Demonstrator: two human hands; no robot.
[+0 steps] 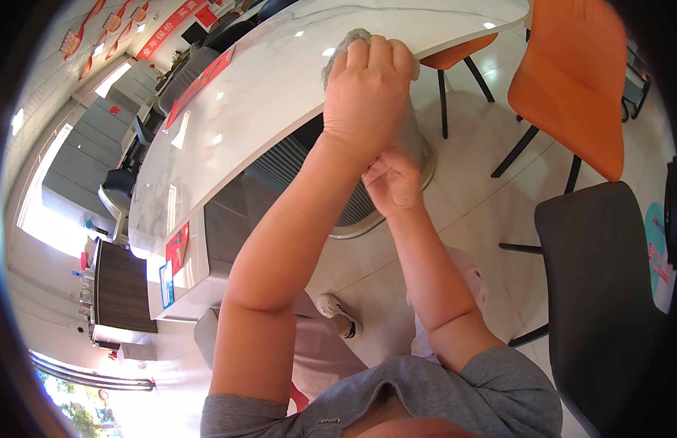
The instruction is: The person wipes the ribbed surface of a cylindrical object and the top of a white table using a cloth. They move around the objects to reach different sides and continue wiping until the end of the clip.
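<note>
A grey fuzzy cloth (338, 53) lies at the near edge of a white marble-patterned table (273, 82), under my left hand (368, 82). The fingers of that hand are bent over the cloth, and cloth shows on both sides of them. Below the table's edge and close to my left wrist, my right hand (394, 180) has its palm partly turned up and its fingers loosely curled. Nothing shows in the palm; some fingertips are hidden.
Orange chairs (568, 82) and a dark grey chair (596, 263) stand on the right. Under the table is a ribbed pedestal (286, 161). Red paper items (199, 87) lie on the table's far side. A lower white cabinet (193, 274) adjoins the table on the left.
</note>
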